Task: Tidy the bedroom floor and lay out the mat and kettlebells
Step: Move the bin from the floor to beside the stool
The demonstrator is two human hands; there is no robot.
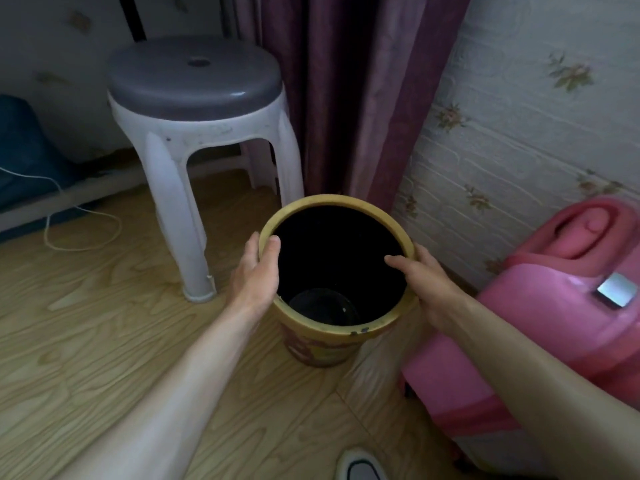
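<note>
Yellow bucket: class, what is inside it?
Inside the yellow bucket: dark walls and a dim round bottom, its near part hidden by the rim. The left hand and right hand grip the rim, thumbs inside.

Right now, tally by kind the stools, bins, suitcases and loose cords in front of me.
Plastic stool: 1
Yellow bin: 1
Pink suitcase: 1
White cord: 1
Total: 4

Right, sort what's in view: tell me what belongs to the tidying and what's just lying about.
Job in hand: yellow bin, gripped at its rim by left hand and right hand.
Lying about: stool, white cord, curtain, pink case.
</note>
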